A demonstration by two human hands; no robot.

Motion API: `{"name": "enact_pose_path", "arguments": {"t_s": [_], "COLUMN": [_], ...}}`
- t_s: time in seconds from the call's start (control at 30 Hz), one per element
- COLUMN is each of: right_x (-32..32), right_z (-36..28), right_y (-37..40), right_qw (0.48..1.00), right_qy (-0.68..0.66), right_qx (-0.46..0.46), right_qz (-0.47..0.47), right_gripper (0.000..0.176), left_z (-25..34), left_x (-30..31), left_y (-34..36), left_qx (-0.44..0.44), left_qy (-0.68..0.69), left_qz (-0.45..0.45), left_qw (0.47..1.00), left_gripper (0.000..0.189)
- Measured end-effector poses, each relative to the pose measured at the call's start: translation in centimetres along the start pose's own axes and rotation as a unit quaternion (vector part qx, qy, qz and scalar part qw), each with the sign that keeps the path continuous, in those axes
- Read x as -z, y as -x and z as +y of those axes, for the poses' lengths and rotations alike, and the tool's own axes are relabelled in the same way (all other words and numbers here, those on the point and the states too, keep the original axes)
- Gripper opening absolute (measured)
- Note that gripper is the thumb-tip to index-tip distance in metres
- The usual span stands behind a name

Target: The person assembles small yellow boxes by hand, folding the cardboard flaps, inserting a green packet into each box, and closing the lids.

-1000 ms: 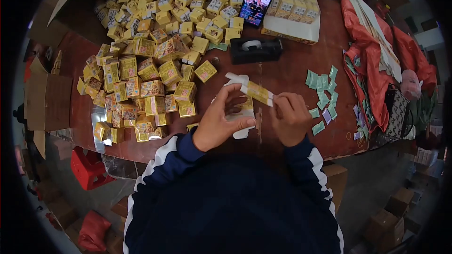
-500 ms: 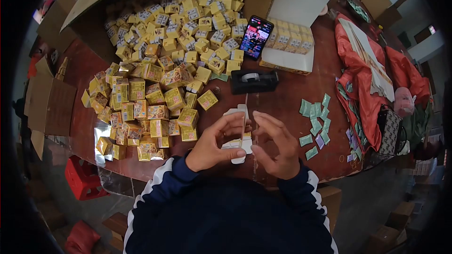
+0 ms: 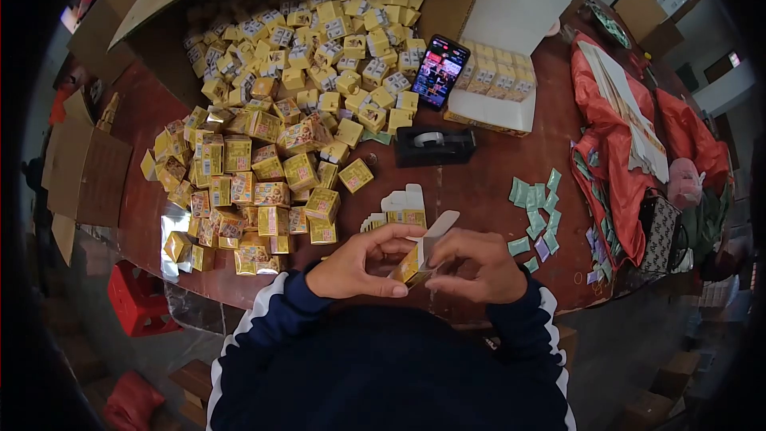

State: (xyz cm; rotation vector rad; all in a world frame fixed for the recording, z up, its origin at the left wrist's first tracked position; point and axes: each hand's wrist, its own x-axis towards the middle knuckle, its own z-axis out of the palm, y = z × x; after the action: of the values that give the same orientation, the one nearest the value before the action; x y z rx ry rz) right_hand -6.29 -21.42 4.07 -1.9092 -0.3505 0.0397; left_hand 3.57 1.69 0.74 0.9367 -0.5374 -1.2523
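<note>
Between my hands is a small yellow box (image 3: 412, 265), tilted, with a white flap standing up at its top. My left hand (image 3: 363, 265) grips it from the left, thumb along the lower edge. The bent fingers of my right hand (image 3: 477, 265) press on its right side by the flap. Just beyond my hands, flat unfolded cartons (image 3: 405, 209) lie on the red table. Finished-looking yellow boxes (image 3: 271, 191) are heaped to the left. Small green sachets (image 3: 536, 211) are scattered to the right.
A large cardboard box full of small yellow boxes (image 3: 319, 52) lies behind. Near it are a phone (image 3: 440, 72), a black tape dispenser (image 3: 433, 146) and a white display box (image 3: 511, 116). Red plastic bags (image 3: 610, 152) lie at right; a red stool (image 3: 140, 299) stands below left.
The carton held nearly edge-on between my hands is now an opened-out box. Both hands have moved closer to my body, and my right hand has closed in on the box.
</note>
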Motion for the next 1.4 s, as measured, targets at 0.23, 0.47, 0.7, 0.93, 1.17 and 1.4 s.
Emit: {"name": "enact_pose_path", "arguments": {"t_s": [0.23,0.47,0.7,0.93,1.17,1.4], "right_x": [0.7,0.3,-4.0,-5.2,-5.2,-5.3], "right_z": [-1.2,-0.7,1.0,2.3,2.3,1.2], "right_y": [0.1,0.2,0.3,0.0,-0.2,-0.3], "right_qw": [0.989,0.991,0.976,0.959,0.961,0.954], "right_qy": [-0.021,0.051,-0.072,-0.107,-0.020,-0.074], "right_qx": [-0.058,0.037,0.051,0.098,0.113,0.056], "right_qz": [-0.135,0.117,0.201,0.244,0.250,0.284], "right_gripper": [0.030,0.041,0.061,0.037,0.027,0.018], "left_z": [-0.6,-0.7,-0.8,-1.6,-1.9,-2.0], "left_x": [-0.5,-1.3,-2.6,-2.7,-2.4,-2.5], "left_y": [-0.1,-0.4,-0.6,-1.0,-0.9,-1.5], "left_qx": [-0.029,-0.177,-0.214,-0.240,-0.237,-0.263], "left_qy": [-0.106,-0.118,-0.072,-0.112,-0.111,-0.033], "left_qz": [0.016,0.099,0.123,0.096,0.133,0.123], "left_qw": [0.994,0.972,0.967,0.959,0.956,0.956], "left_gripper": [0.066,0.071,0.055,0.037,0.032,0.033]}}
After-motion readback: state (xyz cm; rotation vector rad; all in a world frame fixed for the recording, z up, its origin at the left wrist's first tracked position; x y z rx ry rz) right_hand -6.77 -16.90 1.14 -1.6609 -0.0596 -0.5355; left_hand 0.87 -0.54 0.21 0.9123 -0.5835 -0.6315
